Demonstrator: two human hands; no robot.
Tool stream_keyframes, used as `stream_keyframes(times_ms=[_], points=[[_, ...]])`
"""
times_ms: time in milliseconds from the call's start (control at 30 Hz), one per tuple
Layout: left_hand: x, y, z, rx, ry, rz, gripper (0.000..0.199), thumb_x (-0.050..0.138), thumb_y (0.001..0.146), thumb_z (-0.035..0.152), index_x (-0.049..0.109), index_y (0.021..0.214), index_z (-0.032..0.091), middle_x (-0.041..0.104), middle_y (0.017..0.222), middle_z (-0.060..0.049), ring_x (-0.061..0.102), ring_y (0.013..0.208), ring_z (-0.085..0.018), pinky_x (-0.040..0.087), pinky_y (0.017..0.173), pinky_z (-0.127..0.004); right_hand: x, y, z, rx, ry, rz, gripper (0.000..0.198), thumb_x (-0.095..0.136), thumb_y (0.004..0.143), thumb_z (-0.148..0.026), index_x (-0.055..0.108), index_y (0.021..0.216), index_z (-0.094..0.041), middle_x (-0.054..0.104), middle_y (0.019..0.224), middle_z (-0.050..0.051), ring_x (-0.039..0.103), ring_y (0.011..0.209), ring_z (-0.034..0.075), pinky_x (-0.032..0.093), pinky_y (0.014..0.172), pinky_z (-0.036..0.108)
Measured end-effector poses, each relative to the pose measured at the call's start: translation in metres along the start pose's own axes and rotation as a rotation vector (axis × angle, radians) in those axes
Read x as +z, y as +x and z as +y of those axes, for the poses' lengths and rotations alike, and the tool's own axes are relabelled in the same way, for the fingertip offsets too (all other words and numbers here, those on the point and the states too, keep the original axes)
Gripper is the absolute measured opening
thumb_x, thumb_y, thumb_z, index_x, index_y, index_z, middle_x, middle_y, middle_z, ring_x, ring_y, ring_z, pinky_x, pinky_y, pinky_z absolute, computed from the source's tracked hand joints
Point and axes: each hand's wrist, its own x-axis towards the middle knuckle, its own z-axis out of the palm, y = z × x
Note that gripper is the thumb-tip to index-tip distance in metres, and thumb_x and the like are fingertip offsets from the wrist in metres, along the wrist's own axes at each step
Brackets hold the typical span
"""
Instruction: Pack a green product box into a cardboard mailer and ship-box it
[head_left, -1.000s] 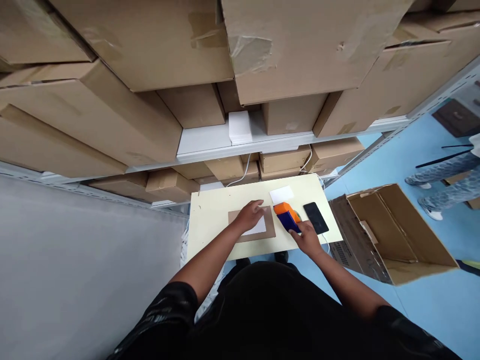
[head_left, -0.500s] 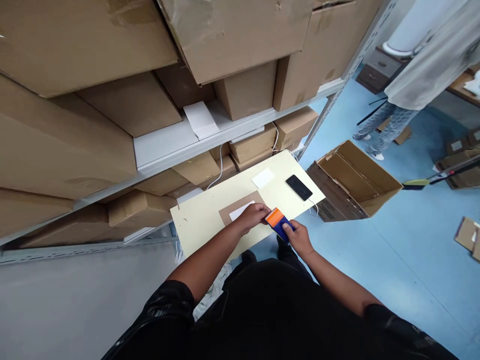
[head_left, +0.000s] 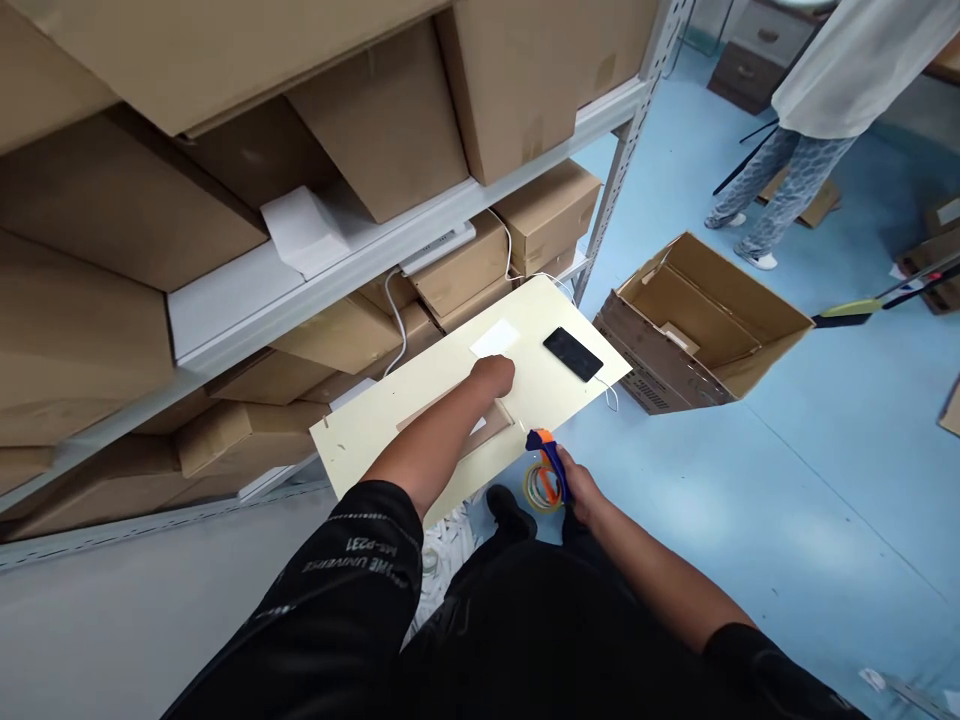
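Observation:
My right hand [head_left: 583,487] grips a blue and orange tape dispenser [head_left: 558,465], turned side-on off the table's near edge. A roll of yellowish tape [head_left: 541,487] shows on it. My left hand [head_left: 493,376] is closed above the pale yellow table [head_left: 360,440]; what its fingers hold, if anything, is hidden. Under my left forearm lies a flat brown cardboard piece [head_left: 491,428] with a white label, partly covered by the arm. Just beyond the left hand rests a white paper [head_left: 496,337]. A black phone [head_left: 574,354] lies to its right.
Shelves packed with cardboard boxes [head_left: 540,215] stand along the left and beyond the table. An open carton [head_left: 645,350] sits on the blue floor at the right, a small piece inside it. A person [head_left: 817,150] stands farther off. White scraps [head_left: 446,560] lie by my feet.
My left hand has moved away from the dispenser, forward over the cardboard piece. The right hand has turned the dispenser side-on, lower and slightly left in view. The view has shifted.

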Motion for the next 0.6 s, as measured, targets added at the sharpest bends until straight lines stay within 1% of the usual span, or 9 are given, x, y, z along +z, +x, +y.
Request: stream_keyframes(times_ms=[67, 133, 233, 333, 433, 467, 500, 533, 600], points=[[0.012, 0.010, -0.003, -0.001, 0.043, -0.024, 0.019, 0.082, 0.067, 0.024, 0.076, 0.081, 0.013, 0.071, 0.096, -0.025, 0.059, 0.114, -0.044, 0.042, 0.101, -0.059, 0.007, 0.006, 0.002, 0.161, 0.070, 0.024, 0.050, 0.058, 0.090, -0.073, 0.064, 0.079, -0.024, 0.061, 0.058, 0.001, 0.061, 0.053, 0.020, 0.053, 0.051, 0.031], [0.021, 0.017, -0.007, -0.004, 0.081, -0.038, 0.023, 0.083, 0.064, 0.024, 0.076, 0.083, 0.015, 0.070, 0.097, -0.024, 0.053, 0.121, -0.046, 0.035, 0.105, -0.066, 0.013, 0.008, 0.003, 0.244, 0.121, -0.029, 0.048, 0.059, 0.091, -0.070, 0.063, 0.079, -0.024, 0.060, 0.057, 0.000, 0.058, 0.051, 0.018, 0.054, 0.050, 0.030], [0.026, 0.025, -0.012, -0.039, 0.131, -0.052, 0.038, 0.085, 0.060, 0.026, 0.076, 0.096, 0.017, 0.069, 0.110, -0.024, 0.048, 0.124, -0.048, 0.030, 0.103, -0.073, 0.019, 0.007, 0.005, 0.298, 0.179, -0.145, 0.047, 0.054, 0.097, -0.065, 0.064, 0.078, -0.023, 0.061, 0.059, 0.001, 0.061, 0.054, 0.017, 0.055, 0.053, 0.029], [0.017, 0.019, -0.018, -0.065, 0.122, -0.014, 0.052, 0.084, 0.062, 0.027, 0.074, 0.112, 0.017, 0.064, 0.125, -0.024, 0.048, 0.127, -0.048, 0.036, 0.103, -0.069, 0.022, 0.005, 0.007, 0.310, 0.174, -0.201, 0.048, 0.050, 0.100, -0.064, 0.064, 0.077, -0.024, 0.062, 0.059, 0.002, 0.063, 0.057, 0.018, 0.055, 0.053, 0.028], [-0.001, -0.017, -0.040, 0.083, -0.012, 0.130, 0.049, 0.072, 0.077, 0.025, 0.069, 0.125, 0.020, 0.061, 0.135, -0.018, 0.053, 0.128, -0.039, 0.041, 0.110, -0.054, 0.023, 0.003, 0.009, 0.303, 0.166, -0.216, 0.049, 0.050, 0.099, -0.065, 0.064, 0.077, -0.024, 0.059, 0.057, 0.001, 0.062, 0.056, 0.019, 0.055, 0.052, 0.028], [-0.006, -0.036, -0.052, 0.179, -0.066, 0.184, 0.048, 0.067, 0.081, 0.024, 0.067, 0.129, 0.022, 0.060, 0.140, -0.015, 0.052, 0.132, -0.036, 0.040, 0.114, -0.049, 0.023, 0.004, 0.010, 0.300, 0.162, -0.218, 0.050, 0.049, 0.099, -0.066, 0.063, 0.077, -0.024, 0.058, 0.056, 0.001, 0.062, 0.056, 0.019, 0.055, 0.053, 0.029], [-0.010, -0.058, -0.067, 0.275, -0.089, 0.187, 0.052, 0.065, 0.081, 0.022, 0.066, 0.132, 0.025, 0.056, 0.148, -0.012, 0.047, 0.140, -0.034, 0.035, 0.119, -0.047, 0.024, 0.004, 0.011, 0.297, 0.154, -0.222, 0.050, 0.048, 0.099, -0.066, 0.063, 0.076, -0.024, 0.058, 0.056, 0.001, 0.062, 0.056, 0.019, 0.055, 0.054, 0.029], [-0.012, -0.082, -0.083, 0.332, -0.074, 0.137, 0.058, 0.067, 0.077, 0.020, 0.065, 0.135, 0.028, 0.051, 0.156, -0.009, 0.039, 0.148, -0.034, 0.028, 0.124, -0.047, 0.024, 0.006, 0.013, 0.291, 0.139, -0.230, 0.051, 0.047, 0.099, -0.067, 0.063, 0.076, -0.024, 0.058, 0.056, 0.001, 0.062, 0.056, 0.019, 0.056, 0.055, 0.030], [-0.010, -0.126, -0.116, 0.330, -0.037, -0.012, 0.072, 0.071, 0.070, 0.020, 0.062, 0.141, 0.033, 0.041, 0.165, -0.006, 0.025, 0.157, -0.036, 0.019, 0.126, -0.053, 0.023, 0.010, 0.018, 0.217, 0.075, -0.252, 0.053, 0.044, 0.100, -0.067, 0.062, 0.075, -0.024, 0.057, 0.055, 0.001, 0.061, 0.055, 0.019, 0.057, 0.056, 0.031]])
